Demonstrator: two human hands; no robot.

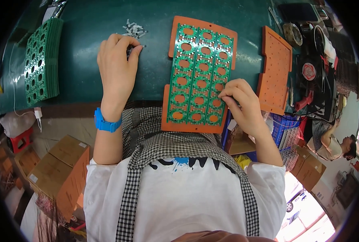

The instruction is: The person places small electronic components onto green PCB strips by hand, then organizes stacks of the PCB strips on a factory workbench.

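A green circuit board panel [192, 76] with rows of oval cut-outs lies on an orange tray [172, 126] before me. Curled over the table left of it is my left hand [118, 60], thumb and index finger drawn together, with a small pale electronic part at their tips. Just beyond these fingers sits a loose pile of small pale parts [134, 30]. My right hand [244, 105] is at the panel's right edge, its thumb and forefinger pinched together over the lower right cut-outs. Whatever those fingertips hold is too small or hidden to name.
A stack of green circuit board panels [42, 62] stands at the far left. Another orange tray [274, 70] lies to the right, near a red-handled tool [304, 101] and a round tin [293, 34]. Cardboard boxes [58, 161] stand below the table's left side. Another person [332, 141] is at far right.
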